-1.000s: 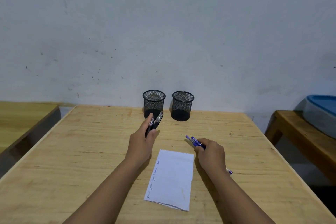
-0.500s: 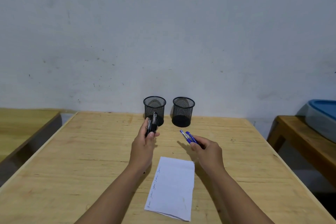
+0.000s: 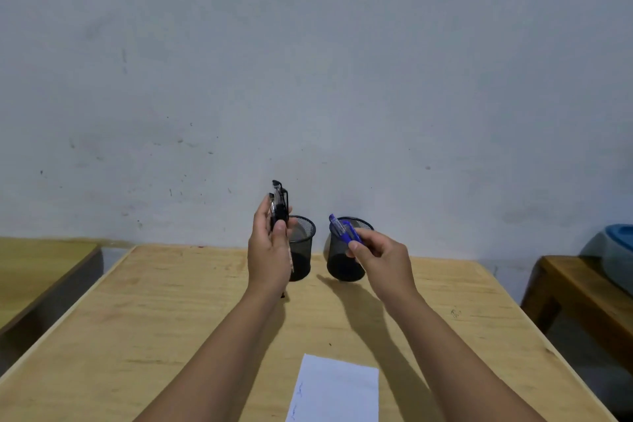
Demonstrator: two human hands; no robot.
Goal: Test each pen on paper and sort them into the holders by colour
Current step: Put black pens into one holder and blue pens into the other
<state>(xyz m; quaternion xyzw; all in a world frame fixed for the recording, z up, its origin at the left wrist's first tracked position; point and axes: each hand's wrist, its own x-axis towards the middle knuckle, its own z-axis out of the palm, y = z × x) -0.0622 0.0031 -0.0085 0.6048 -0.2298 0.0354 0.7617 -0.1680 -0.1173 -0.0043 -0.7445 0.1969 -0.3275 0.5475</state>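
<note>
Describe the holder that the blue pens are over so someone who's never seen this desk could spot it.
Look to the far edge of the wooden table, against the wall, where two black mesh holders stand side by side. It is the right holder, with the right hand holding blue pens over its rim; the left holder sits behind the black pens.

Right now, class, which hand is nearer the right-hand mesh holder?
Right. The right hand, holding blue pens, overlaps the front rim of the right holder. The left hand, holding black pens, is in front of the left holder.
</note>
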